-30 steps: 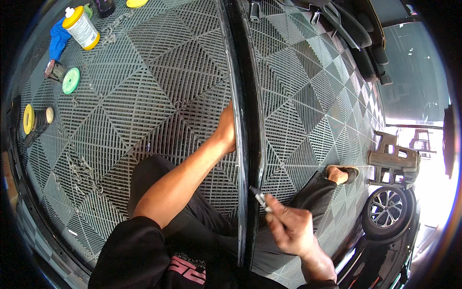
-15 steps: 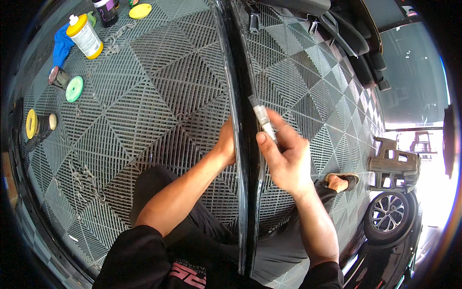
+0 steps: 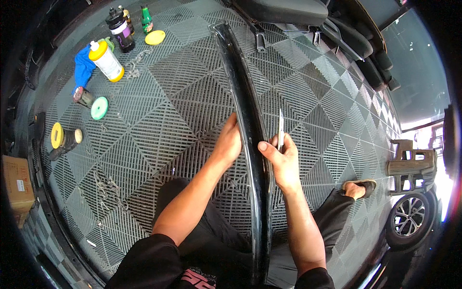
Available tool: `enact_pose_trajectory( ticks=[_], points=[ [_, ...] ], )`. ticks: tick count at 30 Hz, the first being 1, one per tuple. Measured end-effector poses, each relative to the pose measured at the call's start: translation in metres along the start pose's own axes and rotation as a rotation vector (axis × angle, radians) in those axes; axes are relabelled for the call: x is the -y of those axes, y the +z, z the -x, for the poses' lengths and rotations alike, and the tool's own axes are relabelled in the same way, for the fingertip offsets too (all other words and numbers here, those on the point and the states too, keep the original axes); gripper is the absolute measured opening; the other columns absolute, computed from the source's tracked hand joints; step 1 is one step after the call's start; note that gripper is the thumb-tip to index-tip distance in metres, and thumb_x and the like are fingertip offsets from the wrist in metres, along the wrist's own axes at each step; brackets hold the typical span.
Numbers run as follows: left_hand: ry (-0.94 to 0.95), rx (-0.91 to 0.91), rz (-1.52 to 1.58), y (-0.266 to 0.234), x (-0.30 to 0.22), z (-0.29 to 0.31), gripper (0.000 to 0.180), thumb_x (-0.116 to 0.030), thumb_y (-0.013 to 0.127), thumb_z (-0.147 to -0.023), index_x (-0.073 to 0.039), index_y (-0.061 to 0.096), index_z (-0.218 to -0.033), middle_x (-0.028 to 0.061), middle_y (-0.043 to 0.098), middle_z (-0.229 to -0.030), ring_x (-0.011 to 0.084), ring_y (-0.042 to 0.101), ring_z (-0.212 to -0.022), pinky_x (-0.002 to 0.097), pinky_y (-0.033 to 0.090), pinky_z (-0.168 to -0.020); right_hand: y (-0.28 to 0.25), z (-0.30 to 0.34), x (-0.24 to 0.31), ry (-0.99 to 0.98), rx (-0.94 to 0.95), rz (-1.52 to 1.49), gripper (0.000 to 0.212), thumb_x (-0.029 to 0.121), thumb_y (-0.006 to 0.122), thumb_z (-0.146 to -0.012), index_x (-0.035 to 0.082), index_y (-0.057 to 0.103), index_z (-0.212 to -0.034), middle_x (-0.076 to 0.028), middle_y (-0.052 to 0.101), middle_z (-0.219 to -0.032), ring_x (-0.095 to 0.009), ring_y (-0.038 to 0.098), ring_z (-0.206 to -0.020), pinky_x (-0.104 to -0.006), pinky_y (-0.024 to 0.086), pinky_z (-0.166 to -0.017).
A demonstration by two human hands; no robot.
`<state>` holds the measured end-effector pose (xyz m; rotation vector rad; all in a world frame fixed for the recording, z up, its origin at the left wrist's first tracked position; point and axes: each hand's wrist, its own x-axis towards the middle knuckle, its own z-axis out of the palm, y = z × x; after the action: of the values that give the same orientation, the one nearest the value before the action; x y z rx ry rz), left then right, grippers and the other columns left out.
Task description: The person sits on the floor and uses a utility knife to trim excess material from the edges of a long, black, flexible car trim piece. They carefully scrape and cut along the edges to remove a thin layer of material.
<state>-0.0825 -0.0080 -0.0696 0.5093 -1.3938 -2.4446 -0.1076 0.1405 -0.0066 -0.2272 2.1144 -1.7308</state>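
Note:
A long, narrow, glossy black car trim strip (image 3: 240,86) stands between my arms, running from my lap toward the far floor. My left hand (image 3: 229,143) grips its left edge, with the fingertips hidden behind it. On the other side, my right hand (image 3: 284,161) is closed around a slim silver cutter knife (image 3: 281,130), its thin tip pointing away from me. The thumb of that hand lies against the strip's right edge or just over it. The knife is seen nearly edge-on and appears apart from the strip.
Polishing bottles (image 3: 107,61), a blue cloth (image 3: 83,67), a green pad (image 3: 99,108) and a polisher with a yellow pad (image 3: 57,135) lie at left on the tiled grid floor. Car seats (image 3: 288,12) stand at the far side. A stool (image 3: 411,166) and a wheel (image 3: 409,215) are at right.
My right hand has turned the cutter knife from slanting across the strip to upright beside it, apart from the edge. My left hand keeps its hold. The whole view has shifted.

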Motion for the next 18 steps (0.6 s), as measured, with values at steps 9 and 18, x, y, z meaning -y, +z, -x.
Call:
enact_pose_trajectory(
  ticks=[9,18],
  points=[
    [0.029,-0.049,-0.129,-0.032,-0.067,-0.035,0.036,-0.038,0.062,-0.097,-0.003,0.063,-0.098,0.0074,0.067,-0.085,0.0165,0.064,-0.069,0.0312,0.054,-0.062,0.005,0.001,-0.007,-0.077,-0.064,-0.016,0.043,0.023,0.088,-0.078,0.009,0.047,-0.083,-0.004,0.062,-0.084,-0.007,0.054,-0.068,-0.0242,0.048,-0.061],
    [0.001,0.006,-0.457,-0.046,-0.093,-0.040,0.024,-0.022,0.069,-0.094,0.001,0.068,-0.093,0.0073,0.067,-0.077,0.0145,0.064,-0.064,0.0282,0.055,-0.059,0.008,0.000,-0.011,-0.070,-0.080,-0.006,0.044,0.022,0.088,-0.077,0.009,0.047,-0.083,-0.003,0.062,-0.078,-0.007,0.056,-0.067,-0.0253,0.048,-0.059]
  ],
)
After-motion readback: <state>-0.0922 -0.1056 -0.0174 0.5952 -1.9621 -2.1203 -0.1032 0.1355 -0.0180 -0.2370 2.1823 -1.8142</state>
